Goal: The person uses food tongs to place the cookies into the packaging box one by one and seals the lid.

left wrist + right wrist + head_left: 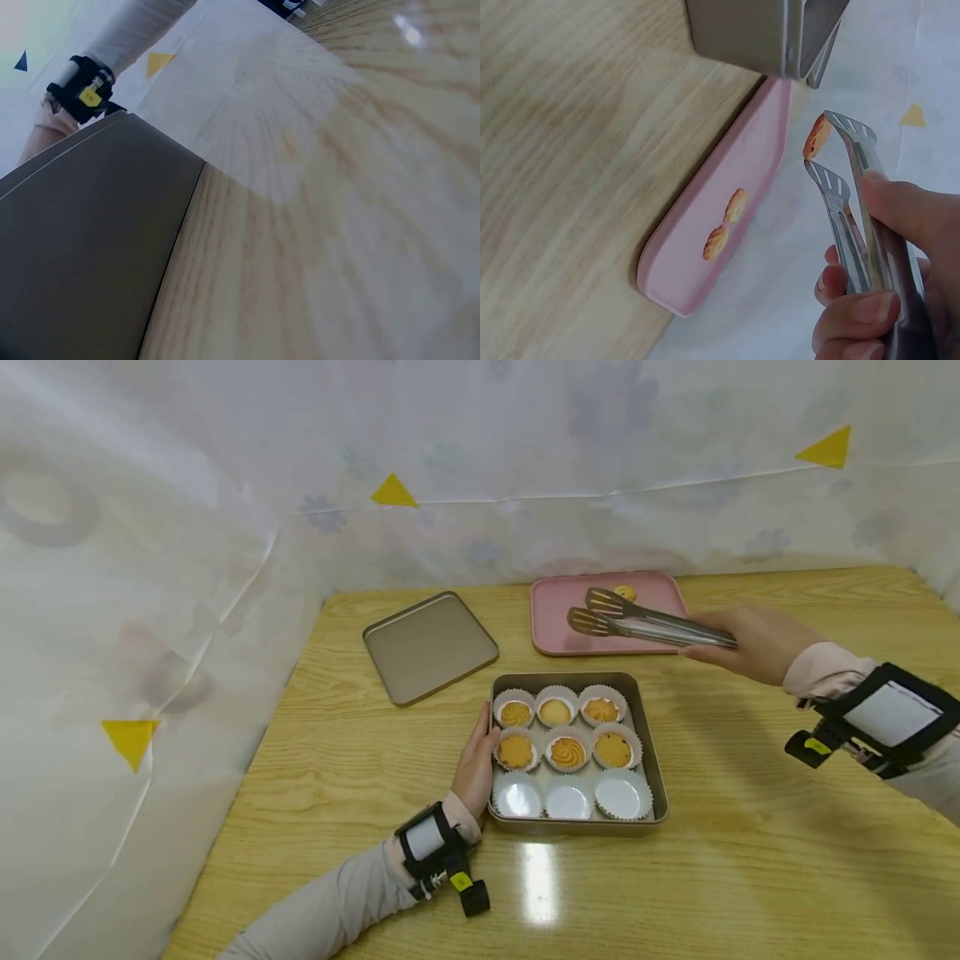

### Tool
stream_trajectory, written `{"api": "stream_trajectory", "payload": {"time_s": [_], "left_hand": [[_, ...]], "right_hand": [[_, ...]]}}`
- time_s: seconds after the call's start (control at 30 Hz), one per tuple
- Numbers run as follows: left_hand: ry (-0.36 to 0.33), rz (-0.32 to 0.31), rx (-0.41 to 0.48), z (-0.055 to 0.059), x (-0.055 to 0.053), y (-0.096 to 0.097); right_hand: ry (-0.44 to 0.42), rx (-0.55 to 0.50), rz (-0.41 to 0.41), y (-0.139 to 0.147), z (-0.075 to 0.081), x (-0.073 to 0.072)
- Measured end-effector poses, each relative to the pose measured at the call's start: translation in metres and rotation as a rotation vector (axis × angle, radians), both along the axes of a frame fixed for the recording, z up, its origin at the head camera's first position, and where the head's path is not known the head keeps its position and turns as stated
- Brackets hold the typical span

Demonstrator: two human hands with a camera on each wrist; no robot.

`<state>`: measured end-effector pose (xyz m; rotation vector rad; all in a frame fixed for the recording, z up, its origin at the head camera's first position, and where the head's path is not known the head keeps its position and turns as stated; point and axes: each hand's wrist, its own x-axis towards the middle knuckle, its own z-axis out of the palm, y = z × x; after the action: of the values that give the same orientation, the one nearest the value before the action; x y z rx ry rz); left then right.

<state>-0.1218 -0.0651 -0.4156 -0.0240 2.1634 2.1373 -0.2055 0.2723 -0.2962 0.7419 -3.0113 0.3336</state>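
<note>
My left hand [475, 768] holds the left side of a rectangular metal baking tin [654, 777], thumb at the rim and fingers along the outer wall. Inside are rows of white paper cups; cookies [566, 752] sit in the back and middle rows, while the front-row cups [567, 800] are bare. My right hand [765, 639] grips metal tongs [660, 628] above a pink tray [551, 639]. Between the tong tips a cookie [817, 136] is pinched, seen in the right wrist view. Two more cookies [726, 223] lie on the tray. The left wrist view shows the tin's outer wall [97, 240], not the hand.
A flat metal lid [430, 647] lies on the wooden table [337, 777], behind and left of the tin. A pale patterned sheet [510, 452] stands along the back and left of the table, with yellow triangles [394, 492] on it.
</note>
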Motion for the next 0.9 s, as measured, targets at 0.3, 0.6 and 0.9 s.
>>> {"api": "stream_trajectory", "payload": {"time_s": [0.3,0.6,0.9], "left_hand": [[-0.02,0.0,-0.005,0.003,0.003,-0.001],[-0.022,-0.001,-0.012,0.005,0.004,-0.001],[-0.013,0.003,-0.016,0.005,0.003,-0.001]], "right_hand": [[0.107,-0.064,0.049,0.003,0.0,0.047],[0.213,-0.059,0.137,-0.007,-0.005,0.087],[0.265,-0.075,0.281,-0.018,-0.013,0.115]]}}
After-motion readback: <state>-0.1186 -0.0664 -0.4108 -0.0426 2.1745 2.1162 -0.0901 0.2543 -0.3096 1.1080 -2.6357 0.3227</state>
